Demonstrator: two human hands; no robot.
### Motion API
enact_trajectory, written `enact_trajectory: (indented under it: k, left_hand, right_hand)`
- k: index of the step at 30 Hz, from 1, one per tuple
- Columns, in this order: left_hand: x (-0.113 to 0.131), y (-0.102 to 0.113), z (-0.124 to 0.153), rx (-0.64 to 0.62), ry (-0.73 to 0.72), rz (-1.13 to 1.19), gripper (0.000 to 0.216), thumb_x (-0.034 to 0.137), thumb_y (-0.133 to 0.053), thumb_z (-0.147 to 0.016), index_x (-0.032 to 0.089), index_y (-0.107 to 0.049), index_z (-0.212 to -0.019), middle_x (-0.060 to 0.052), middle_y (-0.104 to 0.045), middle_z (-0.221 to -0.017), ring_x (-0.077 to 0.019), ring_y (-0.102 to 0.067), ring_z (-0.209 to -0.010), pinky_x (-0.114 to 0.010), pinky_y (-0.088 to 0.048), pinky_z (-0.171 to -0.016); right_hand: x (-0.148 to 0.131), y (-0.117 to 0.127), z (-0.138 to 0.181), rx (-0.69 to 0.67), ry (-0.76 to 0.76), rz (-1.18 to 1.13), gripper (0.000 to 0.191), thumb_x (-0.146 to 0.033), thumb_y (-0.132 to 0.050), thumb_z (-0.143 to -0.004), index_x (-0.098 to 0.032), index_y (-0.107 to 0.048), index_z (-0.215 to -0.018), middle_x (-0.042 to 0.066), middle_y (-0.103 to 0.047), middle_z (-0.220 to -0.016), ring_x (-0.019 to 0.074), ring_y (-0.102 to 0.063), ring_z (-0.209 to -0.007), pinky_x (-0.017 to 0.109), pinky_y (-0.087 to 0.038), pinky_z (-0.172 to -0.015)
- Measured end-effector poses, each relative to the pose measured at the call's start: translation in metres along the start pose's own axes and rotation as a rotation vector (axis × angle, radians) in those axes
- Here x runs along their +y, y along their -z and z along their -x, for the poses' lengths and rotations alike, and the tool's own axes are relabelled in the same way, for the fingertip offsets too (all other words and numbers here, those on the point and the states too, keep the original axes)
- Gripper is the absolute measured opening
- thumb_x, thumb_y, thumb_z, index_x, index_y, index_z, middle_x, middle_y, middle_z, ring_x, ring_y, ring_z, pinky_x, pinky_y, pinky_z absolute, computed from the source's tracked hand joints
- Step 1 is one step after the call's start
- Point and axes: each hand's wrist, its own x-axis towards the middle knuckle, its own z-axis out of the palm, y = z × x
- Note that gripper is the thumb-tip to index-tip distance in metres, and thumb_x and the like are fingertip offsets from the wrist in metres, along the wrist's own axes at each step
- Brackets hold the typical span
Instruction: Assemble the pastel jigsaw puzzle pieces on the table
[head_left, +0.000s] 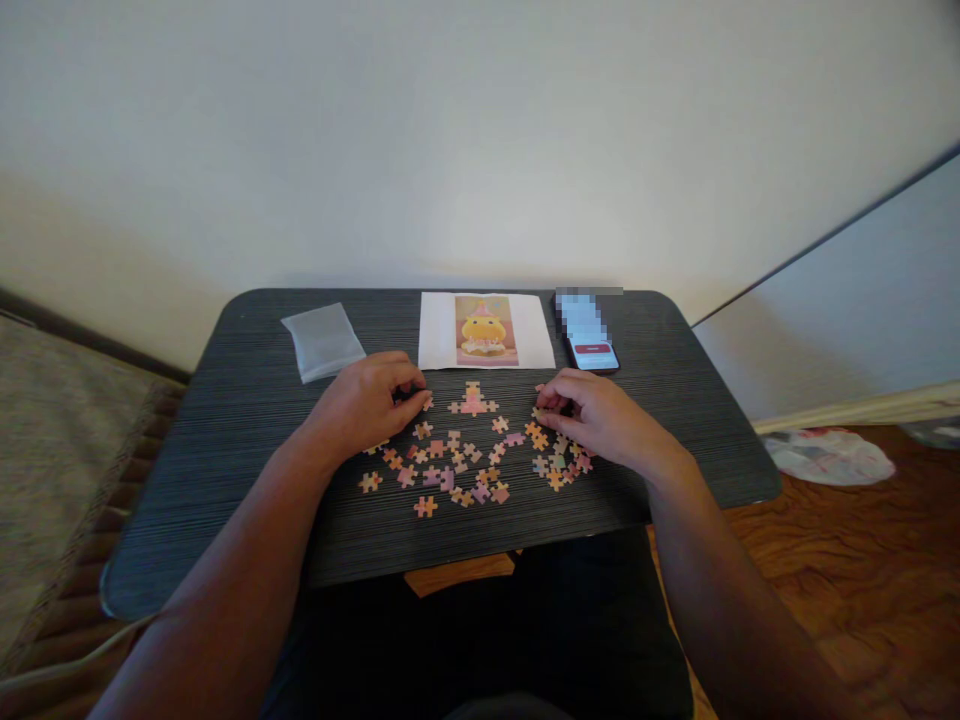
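Head view: left hand [372, 397] and right hand [598, 412] curl at puzzle pieces [436, 449], grip unclear; match colours to printed picture [486, 331].

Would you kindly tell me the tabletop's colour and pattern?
The tabletop is dark grey with fine streaks, best seen in the head view.
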Motion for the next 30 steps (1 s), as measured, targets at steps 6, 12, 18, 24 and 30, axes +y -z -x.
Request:
enact_trajectory:
  k: [6, 12, 18, 24, 30]
  left_hand:
    - [-0.002, 0.0, 0.001, -0.023, 0.007, 0.037, 0.017, 0.034, -0.069, -0.097, 0.02, -0.079, -0.092, -0.005, -0.072, -0.087, -0.0174, -0.066, -0.077, -0.033, -0.051, -0.072]
    - [-0.001, 0.003, 0.0, -0.013, 0.023, 0.079, 0.019, 0.033, -0.065, -0.096, 0.021, -0.08, -0.092, -0.004, -0.074, -0.088, -0.0173, -0.068, -0.076, -0.032, -0.052, -0.071]
    - [-0.002, 0.004, 0.0, -0.02, 0.035, 0.078, 0.02, 0.034, -0.063, -0.094, 0.022, -0.079, -0.091, -0.004, -0.076, -0.088, -0.017, -0.067, -0.076, -0.03, -0.051, -0.071]
    - [-0.001, 0.008, 0.0, -0.068, 0.061, 0.075, 0.022, 0.039, -0.067, -0.094, 0.021, -0.079, -0.095, -0.004, -0.074, -0.089, -0.0172, -0.067, -0.078, -0.031, -0.052, -0.074]
    - [0.001, 0.009, 0.0, -0.106, 0.08, 0.088, 0.023, 0.04, -0.069, -0.095, 0.019, -0.078, -0.095, -0.005, -0.071, -0.092, -0.0173, -0.066, -0.081, -0.032, -0.05, -0.075]
  right_hand:
    - [-0.001, 0.001, 0.0, -0.024, -0.033, -0.031, 0.007, -0.029, -0.079, -0.102, -0.027, -0.076, -0.108, 0.005, -0.075, -0.107, 0.0225, -0.073, -0.095, 0.043, -0.062, -0.089]
    - [-0.003, 0.006, 0.007, 0.011, -0.09, -0.129, 0.012, -0.027, -0.079, -0.1, -0.027, -0.076, -0.112, 0.004, -0.08, -0.108, 0.0225, -0.075, -0.094, 0.042, -0.061, -0.086]
    - [0.001, 0.018, 0.018, 0.083, -0.13, -0.088, 0.006, -0.024, -0.072, -0.103, -0.027, -0.076, -0.106, 0.002, -0.078, -0.096, 0.0208, -0.072, -0.085, 0.038, -0.055, -0.076]
    - [0.007, 0.013, 0.022, 0.078, -0.115, -0.036, 0.013, -0.027, -0.08, -0.1, -0.027, -0.078, -0.113, 0.003, -0.079, -0.105, 0.0228, -0.073, -0.092, 0.038, -0.055, -0.08]
    - [0.007, 0.008, 0.024, 0.054, -0.121, 0.005, 0.015, -0.029, -0.08, -0.101, -0.027, -0.079, -0.116, 0.005, -0.078, -0.106, 0.023, -0.073, -0.092, 0.039, -0.056, -0.081]
